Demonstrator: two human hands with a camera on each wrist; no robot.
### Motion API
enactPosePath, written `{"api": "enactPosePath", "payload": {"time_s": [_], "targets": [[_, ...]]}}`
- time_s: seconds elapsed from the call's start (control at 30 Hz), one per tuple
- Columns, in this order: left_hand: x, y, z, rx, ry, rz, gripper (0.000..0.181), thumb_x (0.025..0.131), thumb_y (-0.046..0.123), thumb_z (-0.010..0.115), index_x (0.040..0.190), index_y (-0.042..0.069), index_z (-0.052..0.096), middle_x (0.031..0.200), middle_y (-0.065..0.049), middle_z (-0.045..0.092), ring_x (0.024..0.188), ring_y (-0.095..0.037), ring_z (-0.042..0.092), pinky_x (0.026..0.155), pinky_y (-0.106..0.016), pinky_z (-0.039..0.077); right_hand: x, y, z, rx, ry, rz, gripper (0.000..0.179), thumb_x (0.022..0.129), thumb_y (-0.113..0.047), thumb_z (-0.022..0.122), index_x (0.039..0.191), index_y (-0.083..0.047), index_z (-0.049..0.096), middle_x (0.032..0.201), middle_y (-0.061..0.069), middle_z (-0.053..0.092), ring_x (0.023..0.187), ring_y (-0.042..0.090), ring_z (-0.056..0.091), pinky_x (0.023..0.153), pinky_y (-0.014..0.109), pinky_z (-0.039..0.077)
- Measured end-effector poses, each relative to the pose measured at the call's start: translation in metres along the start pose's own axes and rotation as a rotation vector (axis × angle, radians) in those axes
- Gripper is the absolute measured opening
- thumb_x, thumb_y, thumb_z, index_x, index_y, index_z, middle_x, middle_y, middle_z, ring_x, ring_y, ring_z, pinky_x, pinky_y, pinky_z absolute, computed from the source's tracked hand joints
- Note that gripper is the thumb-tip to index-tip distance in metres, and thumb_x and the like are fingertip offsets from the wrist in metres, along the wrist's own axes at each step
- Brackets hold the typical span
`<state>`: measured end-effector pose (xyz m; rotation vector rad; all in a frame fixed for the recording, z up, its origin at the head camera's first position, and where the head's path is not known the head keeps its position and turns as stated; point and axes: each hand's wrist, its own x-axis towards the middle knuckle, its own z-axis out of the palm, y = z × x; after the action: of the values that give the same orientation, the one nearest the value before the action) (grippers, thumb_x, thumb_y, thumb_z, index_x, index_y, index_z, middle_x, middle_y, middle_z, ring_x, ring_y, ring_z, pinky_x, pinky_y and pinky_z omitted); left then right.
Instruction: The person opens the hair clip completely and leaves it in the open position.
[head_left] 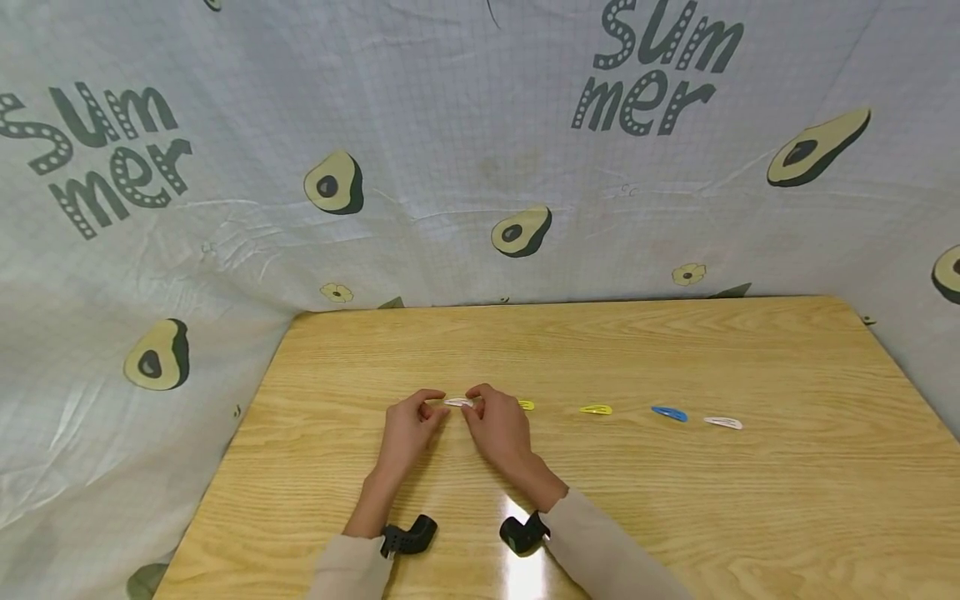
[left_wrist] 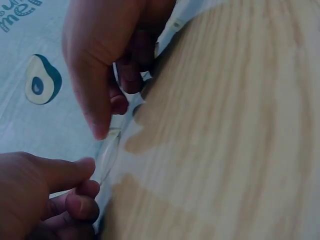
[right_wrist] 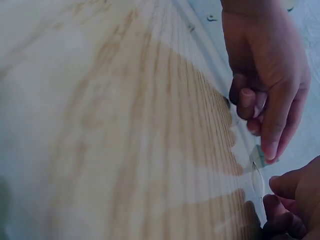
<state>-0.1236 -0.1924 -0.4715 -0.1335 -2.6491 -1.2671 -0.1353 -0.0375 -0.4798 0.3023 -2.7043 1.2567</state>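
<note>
In the head view a white snap hair clip (head_left: 456,402) lies between the two hands. My right hand (head_left: 501,425) pinches its right end, thumb overlapping it. My left hand (head_left: 407,429) is at the left end, with thumb and forefinger bent and fingertips close about it; I cannot tell whether they grip. The clip shows as a thin pale outline in the left wrist view, between my left hand (left_wrist: 45,195) and right hand (left_wrist: 102,60). A yellow hair clip (head_left: 528,405) just past my right hand is partly hidden by it.
Further right along the wooden table (head_left: 675,508) lie a second yellow clip (head_left: 596,409), a blue clip (head_left: 669,413) and another white clip (head_left: 723,422), roughly in a row. A cloth (head_left: 442,142) printed with avocados hangs behind the table's far edge. Each wrist wears a black camera.
</note>
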Motion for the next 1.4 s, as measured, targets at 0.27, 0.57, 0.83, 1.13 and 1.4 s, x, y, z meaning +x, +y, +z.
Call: {"api": "enactPosePath", "payload": {"time_s": [0.27,0.57,0.83,1.13,1.4], "targets": [[0.002,0.000,0.009,0.059,0.024,-0.024,0.014,0.085,0.003,0.072,0.097,-0.001,0.071,0.056,0.002,0.049,0.042,-0.004,0.035,0.042,-0.020,0.030,0.002,0.000,0.003,-0.076,0.015,0.020,0.016,0.087,-0.022,0.071,0.099,-0.011,0.069,0.061,-0.009,0.050,0.048,0.005,0.044,0.042,0.024,0.036],[0.007,0.001,0.013,0.050,0.069,-0.064,0.009,0.083,0.003,0.073,0.092,0.000,0.073,0.055,0.001,0.049,0.042,-0.007,0.037,0.042,-0.020,0.030,0.005,-0.002,0.004,-0.127,0.030,0.057,0.014,0.086,-0.023,0.073,0.096,-0.014,0.069,0.060,-0.008,0.050,0.048,0.007,0.045,0.041,0.026,0.036],[0.008,0.000,0.013,0.052,0.066,-0.097,0.009,0.083,0.005,0.074,0.091,0.001,0.072,0.056,0.000,0.049,0.043,-0.007,0.036,0.042,-0.021,0.029,0.006,-0.002,0.006,-0.133,0.028,0.062,0.008,0.086,-0.024,0.073,0.088,-0.017,0.068,0.060,-0.008,0.049,0.047,0.008,0.044,0.040,0.027,0.034],[0.007,-0.001,0.012,0.048,0.045,-0.108,0.012,0.085,0.006,0.073,0.096,0.000,0.072,0.055,0.002,0.050,0.043,-0.008,0.037,0.041,-0.020,0.028,0.005,-0.002,0.006,-0.120,-0.012,0.062,0.010,0.085,-0.024,0.074,0.078,-0.019,0.068,0.061,-0.009,0.052,0.049,0.008,0.046,0.041,0.027,0.036],[0.004,0.003,0.009,-0.005,0.041,-0.121,0.008,0.084,0.003,0.072,0.090,-0.002,0.071,0.058,-0.002,0.054,0.039,-0.008,0.039,0.037,-0.019,0.030,0.009,0.002,-0.002,0.038,-0.088,0.078,0.009,0.084,-0.021,0.075,0.080,-0.015,0.069,0.063,-0.007,0.056,0.055,0.008,0.049,0.046,0.026,0.039]]}}
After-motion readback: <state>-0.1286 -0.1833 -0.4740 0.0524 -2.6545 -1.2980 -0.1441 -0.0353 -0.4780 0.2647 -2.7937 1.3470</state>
